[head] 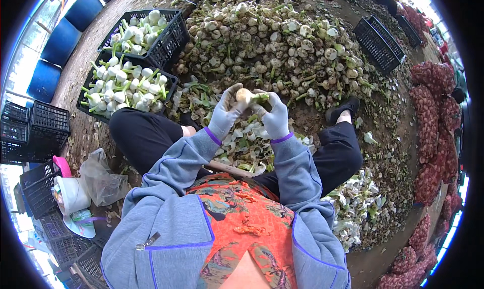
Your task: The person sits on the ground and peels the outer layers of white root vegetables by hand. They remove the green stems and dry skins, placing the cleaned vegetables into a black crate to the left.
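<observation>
My left hand (228,109), in a pale, soiled glove, holds the round end of a garlic bulb (245,96) with a short green stem. At the stem end, my right hand (273,111), gloved the same way, has its fingers on the bulb and stem. Behind my hands lies a large heap of unpeeled, dirty garlic bulbs (264,43). Peeled husks (245,141) are strewn below my hands, between my legs. A black plastic crate (174,85) at the left holds clean white bulbs with stems; another crate (166,43) of them stands behind it.
Empty black crates (379,43) stand at the back right, more crates (49,119) at the far left. Red mesh sacks (427,122) line the right side. A white bucket (73,194) and a clear plastic bag (102,179) are at left. Husks (351,209) lie beside my right leg.
</observation>
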`<state>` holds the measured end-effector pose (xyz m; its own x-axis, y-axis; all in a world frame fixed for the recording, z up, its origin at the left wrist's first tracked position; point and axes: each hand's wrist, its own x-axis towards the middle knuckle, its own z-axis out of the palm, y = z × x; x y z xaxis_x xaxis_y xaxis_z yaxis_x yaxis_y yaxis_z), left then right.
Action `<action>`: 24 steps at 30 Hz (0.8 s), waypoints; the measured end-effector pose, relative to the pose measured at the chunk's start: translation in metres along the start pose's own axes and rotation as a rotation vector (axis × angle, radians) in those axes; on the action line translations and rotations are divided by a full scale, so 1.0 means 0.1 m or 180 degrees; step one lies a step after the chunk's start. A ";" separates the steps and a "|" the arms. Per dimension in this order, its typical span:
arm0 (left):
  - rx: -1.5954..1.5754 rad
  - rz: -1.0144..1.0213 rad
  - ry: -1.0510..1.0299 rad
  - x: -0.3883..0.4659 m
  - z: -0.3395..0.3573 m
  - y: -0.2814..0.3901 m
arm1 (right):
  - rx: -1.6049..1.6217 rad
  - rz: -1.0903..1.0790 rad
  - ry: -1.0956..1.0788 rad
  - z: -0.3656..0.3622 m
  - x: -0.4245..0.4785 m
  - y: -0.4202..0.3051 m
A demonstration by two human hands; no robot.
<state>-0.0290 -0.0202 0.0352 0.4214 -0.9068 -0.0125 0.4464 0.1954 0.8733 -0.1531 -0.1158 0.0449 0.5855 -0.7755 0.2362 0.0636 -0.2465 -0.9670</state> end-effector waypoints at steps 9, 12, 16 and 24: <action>-0.0008 -0.0911 -0.0137 0.03 -0.17 0.05 | -0.0054 -0.0037 -0.0032 -0.06 -0.06 0.21; 0.1698 0.0191 0.0200 0.03 -0.10 -0.07 | -0.0373 0.0206 -0.0070 -0.01 -0.08 0.18; 0.1140 0.0053 -0.0082 0.01 -0.09 0.00 | 0.0682 0.0905 0.0169 0.01 -0.07 0.23; 0.0842 -0.0322 -0.0629 -0.05 -0.13 0.03 | -0.2336 0.0471 -0.0436 -0.18 -0.05 0.56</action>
<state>-0.0191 -0.0105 0.0317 0.2128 -0.9765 -0.0334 0.2471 0.0208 0.9688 -0.1672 -0.1361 -0.0089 0.6443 -0.7632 0.0487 -0.5492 -0.5061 -0.6650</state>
